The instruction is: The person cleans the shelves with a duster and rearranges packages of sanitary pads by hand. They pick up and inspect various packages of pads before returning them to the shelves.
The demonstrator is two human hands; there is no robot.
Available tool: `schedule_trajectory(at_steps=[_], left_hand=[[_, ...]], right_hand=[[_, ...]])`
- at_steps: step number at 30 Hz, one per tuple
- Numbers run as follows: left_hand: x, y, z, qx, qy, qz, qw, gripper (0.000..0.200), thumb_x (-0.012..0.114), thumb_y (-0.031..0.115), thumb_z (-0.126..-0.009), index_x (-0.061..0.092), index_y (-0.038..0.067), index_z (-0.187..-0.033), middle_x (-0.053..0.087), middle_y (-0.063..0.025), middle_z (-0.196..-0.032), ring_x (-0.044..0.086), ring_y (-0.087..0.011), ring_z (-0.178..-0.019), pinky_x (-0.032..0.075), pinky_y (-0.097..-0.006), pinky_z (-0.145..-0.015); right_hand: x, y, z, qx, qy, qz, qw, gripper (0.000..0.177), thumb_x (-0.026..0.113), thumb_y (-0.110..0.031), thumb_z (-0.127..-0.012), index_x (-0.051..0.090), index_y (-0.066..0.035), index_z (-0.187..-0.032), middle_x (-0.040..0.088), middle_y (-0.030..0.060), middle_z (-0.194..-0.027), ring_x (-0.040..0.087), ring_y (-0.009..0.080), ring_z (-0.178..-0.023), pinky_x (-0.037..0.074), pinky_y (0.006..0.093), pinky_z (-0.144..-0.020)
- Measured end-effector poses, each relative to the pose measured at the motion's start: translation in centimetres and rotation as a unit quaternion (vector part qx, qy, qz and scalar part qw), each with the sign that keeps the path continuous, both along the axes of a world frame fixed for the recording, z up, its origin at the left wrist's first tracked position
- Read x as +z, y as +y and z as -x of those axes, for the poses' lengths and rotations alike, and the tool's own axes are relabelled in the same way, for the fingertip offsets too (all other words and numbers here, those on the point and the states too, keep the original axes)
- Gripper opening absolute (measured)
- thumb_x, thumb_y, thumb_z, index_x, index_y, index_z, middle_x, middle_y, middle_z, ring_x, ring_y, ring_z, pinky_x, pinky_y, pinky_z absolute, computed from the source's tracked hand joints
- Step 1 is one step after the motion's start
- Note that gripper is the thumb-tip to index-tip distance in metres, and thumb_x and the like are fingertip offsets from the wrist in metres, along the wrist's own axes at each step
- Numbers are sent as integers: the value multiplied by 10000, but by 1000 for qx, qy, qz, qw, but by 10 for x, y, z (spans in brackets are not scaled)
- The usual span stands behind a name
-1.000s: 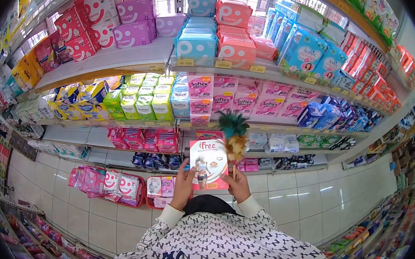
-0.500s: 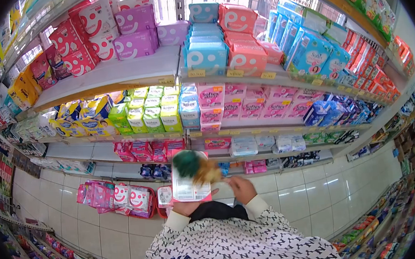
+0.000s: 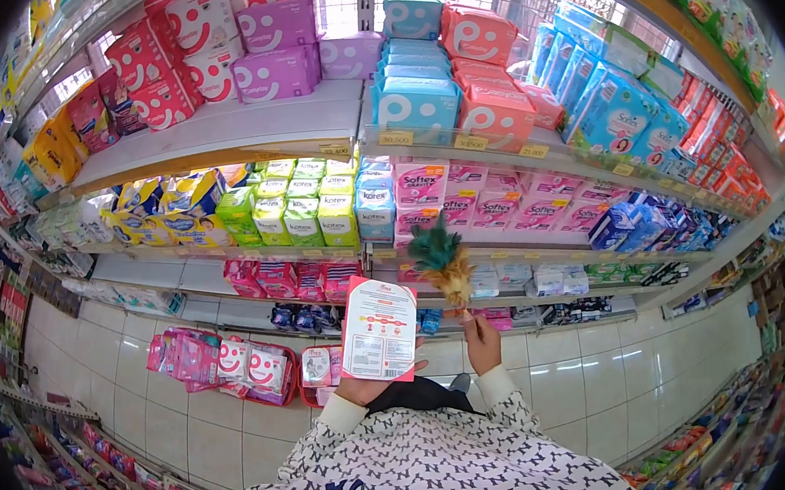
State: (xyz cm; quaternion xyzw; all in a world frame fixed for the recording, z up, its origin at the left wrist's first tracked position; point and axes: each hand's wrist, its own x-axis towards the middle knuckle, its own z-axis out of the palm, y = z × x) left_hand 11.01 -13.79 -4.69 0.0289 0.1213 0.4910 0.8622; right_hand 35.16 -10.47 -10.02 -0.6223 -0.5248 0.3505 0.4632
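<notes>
My left hand [image 3: 362, 389] grips a flat white and pink package [image 3: 379, 328] from below, with its printed face turned up toward me. In my right hand [image 3: 483, 342] is a feather duster [image 3: 447, 263], its green and tan feathers pointing up and away from me. The duster's handle is mostly hidden by my closed fingers. Its feathers are apart from the package, to the right of it, and overlap the view of the lower shelf edge.
Shelves ahead hold pads in purple packs [image 3: 275, 50], blue packs [image 3: 417, 103], green Kotex packs [image 3: 304, 217] and pink Softex packs [image 3: 422, 184]. On the tiled floor [image 3: 555, 389] stand red baskets [image 3: 284, 396] of packages at the left. More shelving flanks both sides.
The feather duster has moved off the package's face, up and to the right, with my right hand. The package now shows its full printed side. The view has shifted slightly.
</notes>
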Motion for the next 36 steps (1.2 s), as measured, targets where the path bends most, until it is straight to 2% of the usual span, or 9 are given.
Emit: schedule_trajectory(at_steps=[6, 9, 13, 17, 20, 24, 30, 32, 36], left_hand=[[14, 7, -6, -11, -173, -27, 984, 737, 373, 591, -930, 341, 76, -1456, 363, -168, -1494, 334, -466, -1353, 247, -709, -1062], [-3, 3, -5, 4, -22, -25, 999, 714, 411, 578, -941, 281, 144, -1493, 404, -148, -1443, 398, -427, -1307, 378, -656, -1007], [-8, 12, -24, 98, 359, -2, 928, 690, 465, 560, -955, 241, 176, -1482, 418, -82, -1339, 501, -247, -1189, 486, -479, -939], [13, 26, -51, 118, 381, -124, 908, 812, 604, 396, -932, 94, 151, -1515, 374, -73, -1362, 468, -241, -1228, 451, -436, -970], [57, 35, -64, 119, 448, -198, 864, 889, 638, 188, -928, -26, 103, -1512, 339, -150, -1375, 450, -265, -1250, 406, -400, -1032], [111, 82, -52, 157, 640, -444, 607, 866, 701, 137, -865, 128, 85, -1513, 320, -200, -1416, 450, -285, -1256, 347, -438, -1087], [255, 155, -96, -23, 622, -628, 466, 508, 675, 173, -890, 492, 27, -1341, 617, -97, -1177, 565, -174, -1122, 436, -342, -980], [293, 175, -125, -40, 625, -602, 495, 349, 675, 197, -900, 615, 3, -1184, 664, -53, -1056, 600, -136, -1031, 463, -301, -922], [341, 264, -163, 104, 610, -697, 364, 350, 645, 231, -911, 607, 6, -1176, 671, -80, -1014, 603, -135, -941, 477, -301, -852]], right_hand=[[42, -30, 13, 184, -123, -36, 975, 220, 596, -235, -947, 658, -24, -930, 646, 158, -764, 649, 287, -688, 488, 324, -654], [-43, 0, -19, 37, -25, 28, 999, 195, 635, -212, -929, 659, -30, -995, 656, 134, -856, 641, 201, -751, 494, 312, -700], [30, -34, 13, 143, 219, -25, 965, 295, 702, -175, -884, 610, -8, -1110, 619, 64, -998, 578, 119, -955, 492, 284, -737], [95, -50, 33, 125, 20, -103, 987, 294, 742, -142, -845, 629, -23, -1088, 595, 2, -875, 504, 48, -757, 426, 223, -619], [77, -34, 18, 20, 105, -165, 980, 236, 737, -132, -849, 636, -37, -1041, 533, -37, -734, 389, 28, -591, 327, 216, -510], [113, -24, -23, -86, 343, -148, 924, 112, 663, -137, -909, 595, -50, -927, 463, -64, -613, 336, 16, -474, 246, 210, -432], [151, -6, -64, -50, 439, -192, 876, 194, 638, -163, -932, 599, -47, -1082, 461, -71, -595, 319, 9, -437, 237, 202, -413], [165, 11, -71, -58, 396, -185, 898, 264, 636, -171, -935, 595, -46, -1163, 467, -72, -602, 317, 4, -445, 234, 199, -416], [187, 34, -102, -39, 395, -243, 885, 401, 615, -197, -951, 495, -28, -1295, 626, 34, -1013, 324, -15, -474, 259, 172, -423]])
